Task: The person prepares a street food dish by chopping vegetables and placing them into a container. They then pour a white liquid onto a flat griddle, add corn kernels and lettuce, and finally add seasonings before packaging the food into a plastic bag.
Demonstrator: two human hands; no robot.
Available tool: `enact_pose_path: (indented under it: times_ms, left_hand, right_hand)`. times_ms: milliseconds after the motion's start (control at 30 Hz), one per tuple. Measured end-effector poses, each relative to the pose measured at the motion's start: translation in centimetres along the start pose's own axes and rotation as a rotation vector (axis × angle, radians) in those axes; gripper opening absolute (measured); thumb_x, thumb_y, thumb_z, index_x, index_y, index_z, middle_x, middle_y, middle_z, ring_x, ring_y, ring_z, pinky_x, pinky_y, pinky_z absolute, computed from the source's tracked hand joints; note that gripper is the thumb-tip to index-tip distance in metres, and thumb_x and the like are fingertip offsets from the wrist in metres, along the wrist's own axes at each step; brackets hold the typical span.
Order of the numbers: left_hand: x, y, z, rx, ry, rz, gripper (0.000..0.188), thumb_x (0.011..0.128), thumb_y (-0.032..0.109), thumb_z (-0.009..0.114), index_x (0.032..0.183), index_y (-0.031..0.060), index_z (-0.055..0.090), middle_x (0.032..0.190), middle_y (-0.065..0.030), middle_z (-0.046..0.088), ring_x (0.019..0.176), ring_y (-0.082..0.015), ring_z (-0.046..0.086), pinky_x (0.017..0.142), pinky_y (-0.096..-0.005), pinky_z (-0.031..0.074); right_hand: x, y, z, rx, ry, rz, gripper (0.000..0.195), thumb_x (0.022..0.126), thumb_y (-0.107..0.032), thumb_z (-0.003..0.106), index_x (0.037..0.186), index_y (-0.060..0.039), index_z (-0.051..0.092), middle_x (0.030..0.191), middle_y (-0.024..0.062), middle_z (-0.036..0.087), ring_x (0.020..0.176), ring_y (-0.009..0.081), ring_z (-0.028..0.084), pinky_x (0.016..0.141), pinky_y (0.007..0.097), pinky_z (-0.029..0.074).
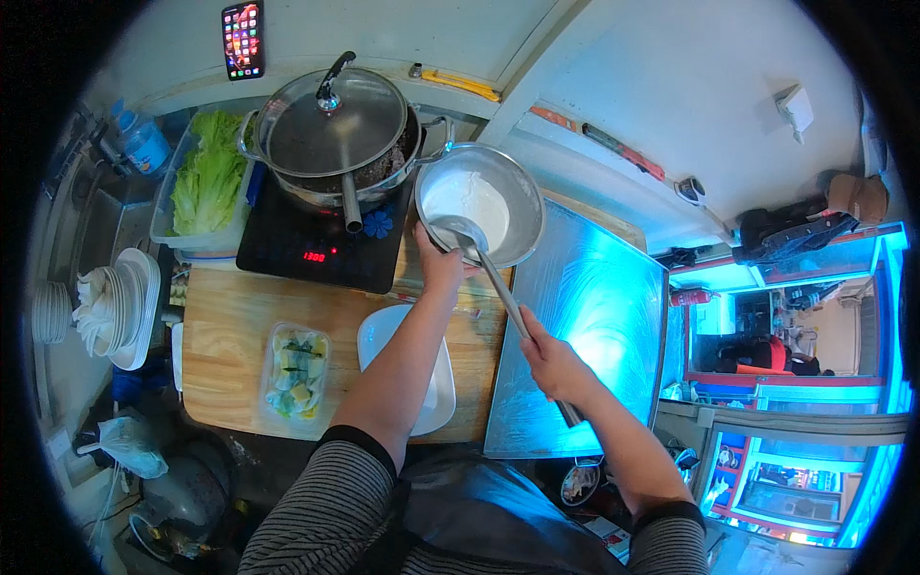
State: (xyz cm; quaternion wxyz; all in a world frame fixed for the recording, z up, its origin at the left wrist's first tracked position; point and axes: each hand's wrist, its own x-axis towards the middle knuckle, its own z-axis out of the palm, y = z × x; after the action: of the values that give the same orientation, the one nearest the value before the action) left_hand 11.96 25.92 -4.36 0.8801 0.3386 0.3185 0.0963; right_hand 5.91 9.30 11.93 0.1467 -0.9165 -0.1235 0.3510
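Note:
With my right hand (552,357) I grip the long handle of a metal ladle (496,282). The ladle's bowl is at the near inner rim of a stainless steel mixing bowl (530,205). A white, batter-like liquid (474,194) covers the mixing bowl's bottom. My left hand (443,262) holds that bowl by its near left rim, tilted a little. Below my left forearm lies a white plate (381,327), partly hidden by the arm. Left of the bowl stands a steel pot with a glass lid (287,122) set askew and a metal handle sticking out.
The pot is on a black induction cooker (280,244) with a lit display. A plastic tub of lettuce (205,172) and stacked plates (144,309) are at left. A container of cut food (296,370) sits on the wooden board (223,316). A metal sheet (575,273) lies at right.

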Motion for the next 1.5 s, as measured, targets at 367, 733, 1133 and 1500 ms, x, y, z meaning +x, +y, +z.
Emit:
enact_pose_path:
  times_ms: [367,733,1133,1500]
  left_hand:
    - [-2.0,1.7,0.4,0.098,-0.064,0.169,0.084,0.073,-0.017,0.041,0.142,0.0222,0.013,0.123,-0.017,0.05,0.095,-0.0352,0.062,0.063,-0.0443,0.059]
    - [-2.1,0.9,0.1,0.255,-0.174,0.311,0.085,0.074,-0.021,0.039,0.145,0.0167,0.011,0.13,-0.0182,0.045,0.105,-0.0272,0.059,0.059,-0.0308,0.059]
    - [-4.2,0.7,1.0,0.442,-0.233,0.375,0.084,0.076,-0.02,0.039,0.146,0.0184,0.011,0.133,-0.0163,0.043,0.102,-0.0236,0.059,0.064,-0.0288,0.058]
    - [-3.1,1.2,-1.1,0.367,-0.157,0.234,0.082,0.079,-0.016,0.04,0.146,0.0143,0.005,0.119,-0.019,0.052,0.085,-0.0272,0.065,0.06,-0.034,0.06]
  right_hand:
    - [8.3,4.6,3.0,-0.19,0.419,-0.159,0.056,0.092,-0.021,0.044,0.143,-0.0101,0.022,0.079,0.0287,0.061,0.073,0.0461,0.06,0.068,0.0549,0.048]
    - [7.0,8.1,1.6,-0.111,0.364,0.011,0.05,0.095,-0.023,0.039,0.141,-0.0082,0.026,0.079,0.0259,0.062,0.072,0.0388,0.064,0.063,0.0502,0.051]
    - [1.1,5.9,2.7,1.552,-0.167,0.315,0.032,0.099,-0.029,0.037,0.126,-0.0114,0.042,0.067,-0.0002,0.043,0.043,0.0052,0.035,0.035,0.0198,0.033]
    - [-0.8,5.8,1.7,1.739,-0.258,0.279,0.035,0.1,-0.026,0.035,0.131,-0.0096,0.039,0.066,-0.0006,0.041,0.042,0.0021,0.034,0.032,0.0155,0.031]
